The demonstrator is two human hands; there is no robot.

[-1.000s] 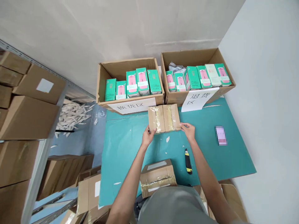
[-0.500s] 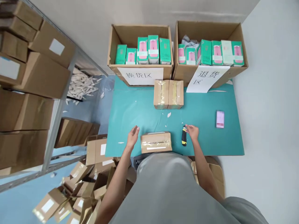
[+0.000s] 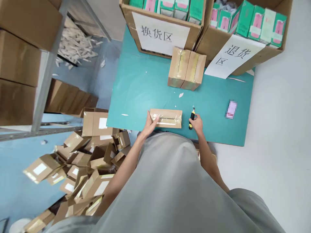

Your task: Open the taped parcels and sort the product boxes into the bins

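A small taped cardboard box (image 3: 170, 117) lies at the near edge of the teal table. My left hand (image 3: 150, 125) grips its left end, thumb on top and fingers along the side. To the right of the box, my right hand (image 3: 197, 124) is closed on the handle of a black and yellow utility knife (image 3: 191, 120), whose tip points away from me. Two more taped cardboard boxes (image 3: 179, 68) stand side by side farther back on the table.
Two large open cartons (image 3: 136, 35) with paper signs hold green and pink product boxes (image 3: 245, 19) at the back. A phone (image 3: 231, 109) lies right on the table (image 3: 136, 84). Discarded cardboard boxes (image 3: 97, 158) pile up on the floor at left, beside a metal shelf (image 3: 47, 77).
My left hand has moved right onto the box's end. My right hand has shifted down the knife and grasped its handle. The camera view has tilted downward and turned.
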